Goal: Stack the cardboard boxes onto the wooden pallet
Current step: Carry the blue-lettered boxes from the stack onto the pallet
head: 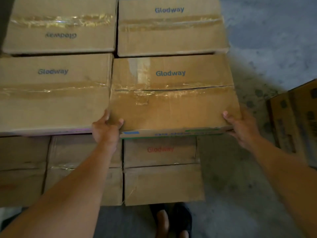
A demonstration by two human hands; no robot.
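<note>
Pallet hidden beneath the stack. Top-layer boxes (56,100): 4; lower boxes (163,182) — 3 visible, leftmost cut off. Left hand (105,129) and right hand (241,127) hold the front-right top box (171,100), each grip curled round a near corner.

Boxes (53,100) pack the left and far side tight. Floor (274,40) lies open on the right, save one printed carton (295,121).

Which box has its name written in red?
The low front box, just below the held box. Its Glodway print is red; every other readable print is blue.
</note>
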